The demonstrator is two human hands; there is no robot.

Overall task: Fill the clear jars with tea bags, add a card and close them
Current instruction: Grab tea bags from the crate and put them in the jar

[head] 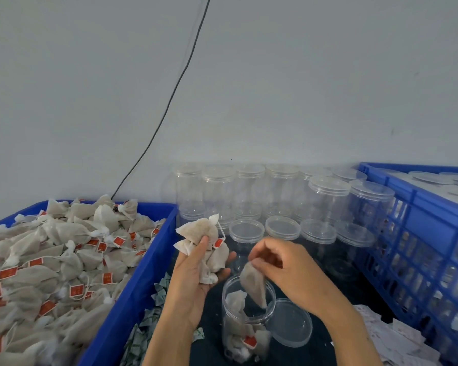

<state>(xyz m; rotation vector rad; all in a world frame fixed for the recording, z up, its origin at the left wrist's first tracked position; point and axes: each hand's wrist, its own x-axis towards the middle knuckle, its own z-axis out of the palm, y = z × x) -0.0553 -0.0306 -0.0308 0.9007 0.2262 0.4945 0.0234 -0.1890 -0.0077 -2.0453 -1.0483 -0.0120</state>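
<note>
The right hand [280, 265] pinched a soft, light tea bag [254, 285] by its top corner over the open jar [246, 323]; the left hand [196, 270] cupped a bunch of tea bags [206, 247] just beside it.

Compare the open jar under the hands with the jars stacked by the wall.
The open jar has no lid and holds several tea bags; the stacked jars are lidded and look empty. The open jar stands alone near the person; the stacked jars crowd together in tiers. Both are clear plastic cylinders.
</note>
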